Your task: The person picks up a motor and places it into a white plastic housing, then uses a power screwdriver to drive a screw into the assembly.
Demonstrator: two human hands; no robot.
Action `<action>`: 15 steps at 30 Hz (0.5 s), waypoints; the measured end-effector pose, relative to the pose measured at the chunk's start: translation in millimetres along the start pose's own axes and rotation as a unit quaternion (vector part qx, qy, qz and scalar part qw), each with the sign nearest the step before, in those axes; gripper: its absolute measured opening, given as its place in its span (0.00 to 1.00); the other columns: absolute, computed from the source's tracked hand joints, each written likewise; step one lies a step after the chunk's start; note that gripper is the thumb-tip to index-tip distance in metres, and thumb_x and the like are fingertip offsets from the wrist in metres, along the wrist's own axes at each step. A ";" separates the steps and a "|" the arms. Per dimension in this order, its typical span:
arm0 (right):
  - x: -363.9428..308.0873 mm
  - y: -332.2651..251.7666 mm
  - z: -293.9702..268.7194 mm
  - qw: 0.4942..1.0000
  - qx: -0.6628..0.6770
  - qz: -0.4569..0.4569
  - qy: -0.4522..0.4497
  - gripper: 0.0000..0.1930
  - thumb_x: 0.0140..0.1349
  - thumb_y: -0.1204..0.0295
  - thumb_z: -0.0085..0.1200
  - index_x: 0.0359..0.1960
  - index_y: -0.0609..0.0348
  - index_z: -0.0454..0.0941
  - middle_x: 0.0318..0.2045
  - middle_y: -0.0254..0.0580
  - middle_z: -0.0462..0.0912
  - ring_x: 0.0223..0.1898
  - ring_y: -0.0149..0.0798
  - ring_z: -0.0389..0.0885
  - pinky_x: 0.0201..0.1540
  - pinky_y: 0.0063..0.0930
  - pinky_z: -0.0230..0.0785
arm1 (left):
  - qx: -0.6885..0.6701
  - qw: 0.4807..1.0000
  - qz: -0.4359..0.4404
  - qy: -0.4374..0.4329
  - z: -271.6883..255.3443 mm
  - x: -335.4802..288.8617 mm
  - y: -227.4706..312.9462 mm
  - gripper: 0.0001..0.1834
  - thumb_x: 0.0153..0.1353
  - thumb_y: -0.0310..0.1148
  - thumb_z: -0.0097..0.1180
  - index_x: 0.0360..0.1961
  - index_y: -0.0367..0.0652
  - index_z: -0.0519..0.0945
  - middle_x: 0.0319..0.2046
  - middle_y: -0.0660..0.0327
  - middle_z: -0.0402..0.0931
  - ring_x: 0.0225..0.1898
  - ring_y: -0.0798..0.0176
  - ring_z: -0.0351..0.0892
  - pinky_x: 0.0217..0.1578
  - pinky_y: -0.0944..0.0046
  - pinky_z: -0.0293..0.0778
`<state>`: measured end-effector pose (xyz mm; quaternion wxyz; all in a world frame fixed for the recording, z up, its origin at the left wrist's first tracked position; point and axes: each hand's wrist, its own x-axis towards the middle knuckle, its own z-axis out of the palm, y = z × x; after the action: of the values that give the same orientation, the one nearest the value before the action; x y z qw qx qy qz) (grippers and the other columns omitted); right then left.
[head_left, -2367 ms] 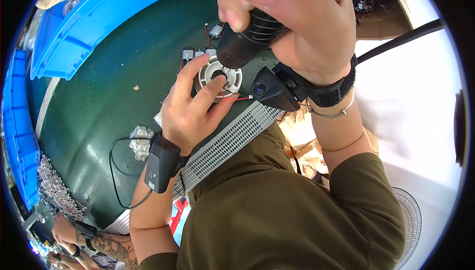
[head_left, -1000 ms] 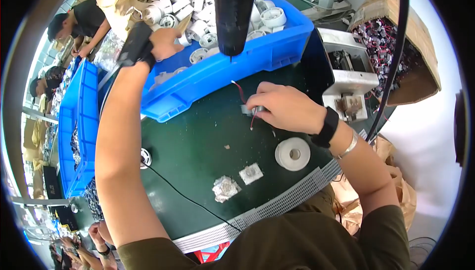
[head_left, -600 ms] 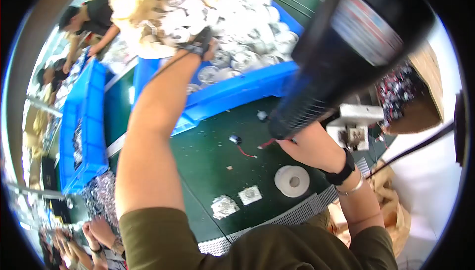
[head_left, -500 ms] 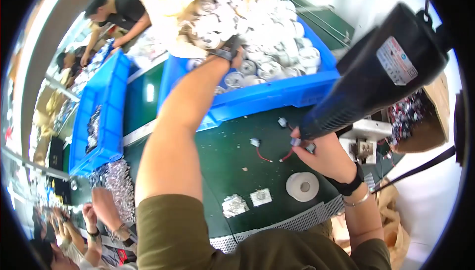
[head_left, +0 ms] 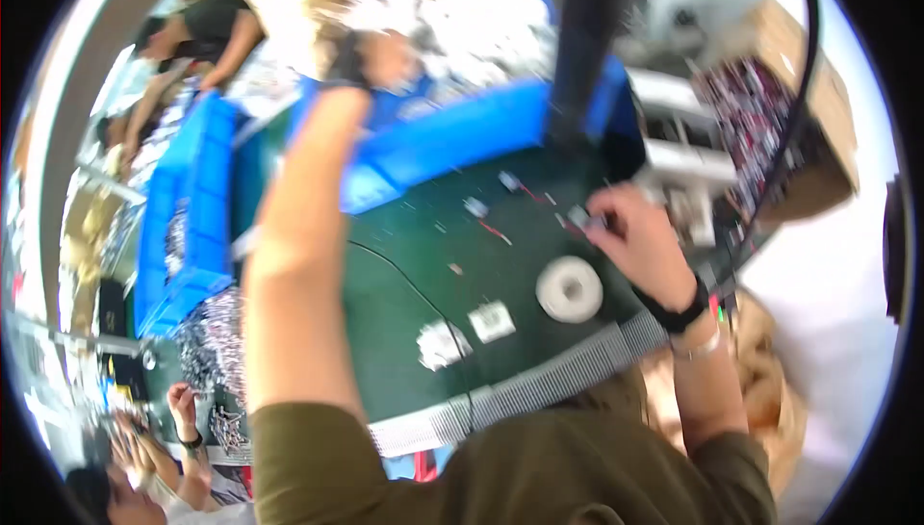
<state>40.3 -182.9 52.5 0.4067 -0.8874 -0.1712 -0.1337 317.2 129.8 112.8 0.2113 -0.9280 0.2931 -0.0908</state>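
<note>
My left hand (head_left: 390, 61) reaches over a blue bin (head_left: 462, 140) heaped with white round parts (head_left: 481, 29). It is smeared by motion, so I cannot make out its fingers or anything in them. Above the right of the green table, my right hand (head_left: 640, 241) pinches a small pale connector (head_left: 579, 218) with a short red wire. Two similar connectors, one at the middle (head_left: 475, 207) and one farther back (head_left: 508, 181), lie on the table with their red wires. A black cylindrical tool (head_left: 585, 44) hangs upright over the bin's right part, blurred.
A white roll (head_left: 570, 290) lies near the front edge, with two small whitish pieces (head_left: 492, 321) to its left. A thin black cable crosses the table. At right stand a pale metal fixture (head_left: 688, 159) and a cardboard box of wired parts (head_left: 818, 140). Co-workers sit at left.
The view has shifted. The black tool has swung away from my right hand toward the back and now hangs more upright. My left hand has shifted left along the bin.
</note>
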 end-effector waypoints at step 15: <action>-46.1 -11.3 -22.2 0.927 0.368 0.066 0.024 0.16 0.57 0.85 0.53 0.48 0.69 0.70 0.42 0.42 0.77 0.42 0.31 0.78 0.45 0.22 0.73 | -0.554 0.779 0.028 0.291 -41.9 -188.8 302.7 0.16 0.42 0.23 0.67 0.33 0.35 0.75 0.49 0.49 0.73 0.48 0.46 0.75 0.45 0.58 0.74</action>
<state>-8.3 -202.1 56.8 0.7169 -0.6808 -0.1398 -0.0556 -1.3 1.9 7.1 -0.4321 -0.8057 0.3667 -0.1725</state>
